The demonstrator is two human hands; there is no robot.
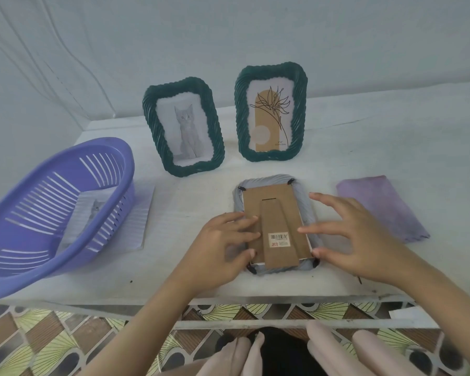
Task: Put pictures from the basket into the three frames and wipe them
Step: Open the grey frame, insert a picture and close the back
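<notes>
On the face-down grey frame (272, 178), left hand (223, 248) and right hand (358, 240) seat its backing (272, 196), fingers spread, gripping nothing; clips (291, 182) likely next.

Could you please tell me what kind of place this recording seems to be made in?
Likely a room in a home, though I cannot be sure: patterned floor tiles, a white table before a draped white cloth, and a purple plastic basket.

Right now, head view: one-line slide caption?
Left hand and right hand touch the cardboard back of a face-down grey frame; cat frame and flower frame stand behind, basket left, cloth right.
</notes>
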